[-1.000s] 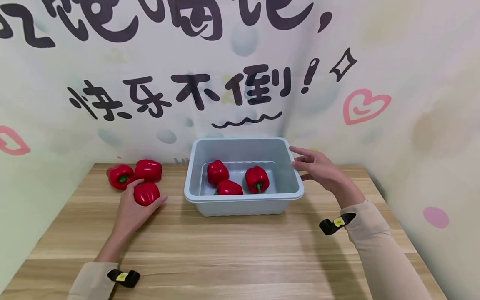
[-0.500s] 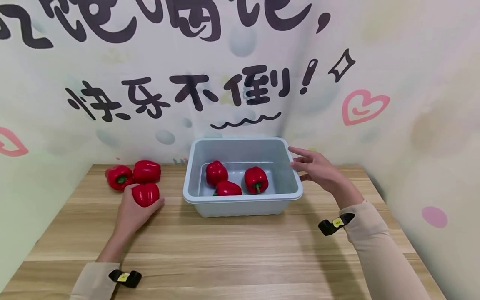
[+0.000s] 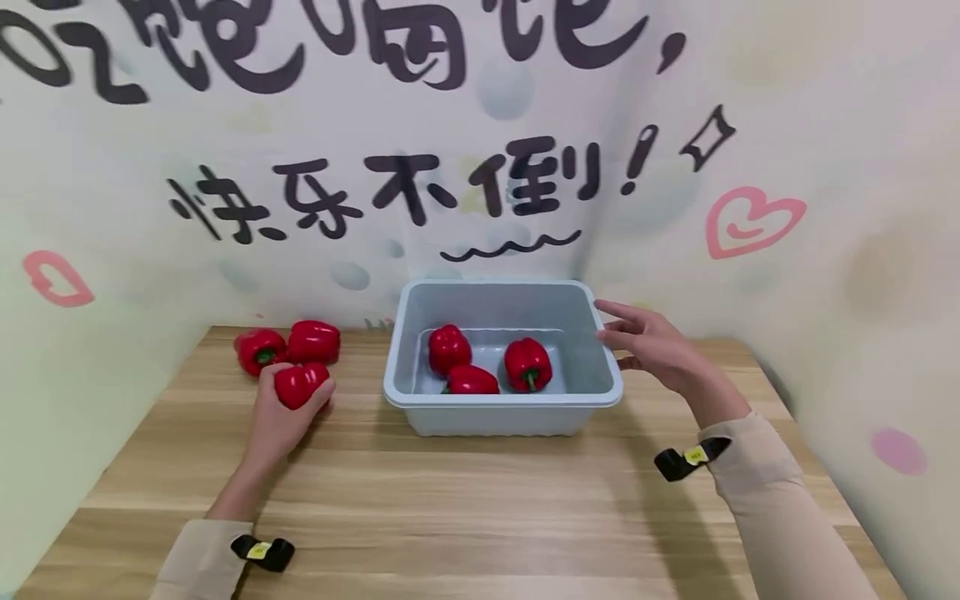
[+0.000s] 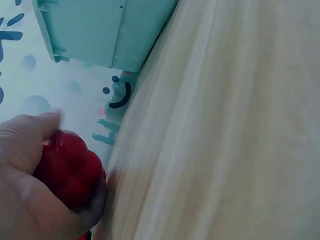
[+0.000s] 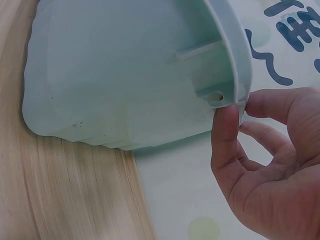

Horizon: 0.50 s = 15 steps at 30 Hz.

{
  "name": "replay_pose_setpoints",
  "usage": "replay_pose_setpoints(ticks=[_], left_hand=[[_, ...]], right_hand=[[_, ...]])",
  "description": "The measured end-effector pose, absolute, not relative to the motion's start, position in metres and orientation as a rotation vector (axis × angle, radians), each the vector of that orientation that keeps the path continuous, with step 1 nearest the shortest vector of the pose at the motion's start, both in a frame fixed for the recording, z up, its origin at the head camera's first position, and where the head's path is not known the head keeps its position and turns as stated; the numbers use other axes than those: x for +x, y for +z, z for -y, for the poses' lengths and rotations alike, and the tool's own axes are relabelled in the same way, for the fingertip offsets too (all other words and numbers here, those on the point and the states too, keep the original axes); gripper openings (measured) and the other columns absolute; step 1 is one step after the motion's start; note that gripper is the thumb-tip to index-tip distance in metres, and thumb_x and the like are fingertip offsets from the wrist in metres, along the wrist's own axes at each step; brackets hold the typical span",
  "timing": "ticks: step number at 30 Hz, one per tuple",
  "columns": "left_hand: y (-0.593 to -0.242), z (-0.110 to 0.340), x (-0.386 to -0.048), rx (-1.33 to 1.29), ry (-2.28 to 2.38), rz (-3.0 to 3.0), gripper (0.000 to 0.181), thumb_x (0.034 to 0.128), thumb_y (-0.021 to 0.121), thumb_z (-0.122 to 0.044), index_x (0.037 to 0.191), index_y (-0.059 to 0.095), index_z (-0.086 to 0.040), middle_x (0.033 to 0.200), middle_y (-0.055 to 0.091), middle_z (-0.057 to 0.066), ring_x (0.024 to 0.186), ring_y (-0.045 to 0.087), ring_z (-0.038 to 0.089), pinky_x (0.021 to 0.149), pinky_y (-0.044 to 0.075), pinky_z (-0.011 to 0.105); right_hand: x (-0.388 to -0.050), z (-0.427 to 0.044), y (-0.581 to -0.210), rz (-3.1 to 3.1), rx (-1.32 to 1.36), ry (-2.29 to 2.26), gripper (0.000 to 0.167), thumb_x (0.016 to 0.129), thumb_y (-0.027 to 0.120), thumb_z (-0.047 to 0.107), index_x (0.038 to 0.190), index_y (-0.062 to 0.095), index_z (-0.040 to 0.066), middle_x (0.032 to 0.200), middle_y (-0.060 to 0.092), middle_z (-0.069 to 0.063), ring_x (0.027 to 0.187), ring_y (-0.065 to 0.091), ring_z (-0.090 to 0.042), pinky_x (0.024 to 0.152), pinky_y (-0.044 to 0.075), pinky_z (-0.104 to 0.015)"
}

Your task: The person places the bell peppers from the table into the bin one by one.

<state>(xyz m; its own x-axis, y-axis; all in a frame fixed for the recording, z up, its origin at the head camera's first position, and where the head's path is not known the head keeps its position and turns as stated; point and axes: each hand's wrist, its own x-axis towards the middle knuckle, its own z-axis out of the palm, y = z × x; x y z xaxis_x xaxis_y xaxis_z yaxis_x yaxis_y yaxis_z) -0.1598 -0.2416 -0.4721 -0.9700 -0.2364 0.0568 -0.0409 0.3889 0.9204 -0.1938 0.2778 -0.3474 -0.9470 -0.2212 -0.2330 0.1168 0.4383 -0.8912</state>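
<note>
My left hand (image 3: 281, 421) grips a shiny red bell pepper (image 3: 297, 385) at the left of the table, its thumb round the near side. In the left wrist view the lobed end of this bell pepper (image 4: 70, 170) shows between thumb and fingers. Two more red bell peppers (image 3: 261, 351) (image 3: 315, 342) lie just behind it. A pale blue plastic bin (image 3: 502, 400) stands in the middle with three red bell peppers (image 3: 450, 350) (image 3: 474, 381) (image 3: 528, 364) inside. My right hand (image 3: 660, 350) holds the bin's right rim, fingertips at the lip (image 5: 242, 75).
The wood-grain table (image 3: 465, 517) ends against a wall cloth (image 3: 480, 208) printed with black characters and pink hearts. Black straps with yellow labels (image 3: 258, 551) (image 3: 694, 455) sit on both sleeve cuffs.
The left thumb has closed further round the bell pepper, which has shifted slightly in the hand. The right hand stays at the rim. The head view has swung a little left.
</note>
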Motion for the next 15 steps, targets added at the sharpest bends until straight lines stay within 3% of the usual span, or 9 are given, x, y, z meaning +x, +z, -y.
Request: replay_pose_setpoints(ticks=[6,12,15], left_hand=[[-0.475,0.222,-0.171,0.439,-2.013,2.283,0.074,0.0988,0.074,-0.037,0.155,0.029,-0.02,0.154,0.037,0.0,0.132,0.038,0.013,0.08,0.055,0.009],[-0.463,0.23,-0.165,0.532,-2.061,2.289,0.097,0.097,0.077,-0.038,0.169,0.013,-0.024,0.172,0.022,0.006,0.149,0.028,0.022,0.078,0.05,0.004],[-0.459,0.237,-0.161,0.577,-2.13,2.273,0.098,0.0976,0.075,-0.04,0.17,0.012,-0.019,0.166,0.031,0.003,0.142,0.035,0.016,0.081,0.049,0.003]], right_hand=[[-0.182,-0.298,-0.347,-2.41,-0.075,-1.491,0.073,0.107,0.062,0.025,0.17,0.024,0.023,0.161,0.046,-0.026,0.133,0.057,-0.034,0.098,0.062,-0.037],[-0.189,-0.289,-0.348,-2.374,-0.076,-1.52,0.072,0.107,0.063,0.022,0.169,0.026,0.024,0.159,0.049,-0.024,0.138,0.054,-0.04,0.099,0.061,-0.04],[-0.192,-0.282,-0.348,-2.355,-0.089,-1.534,0.072,0.107,0.063,0.022,0.169,0.027,0.024,0.157,0.05,-0.024,0.136,0.054,-0.038,0.101,0.061,-0.042]])
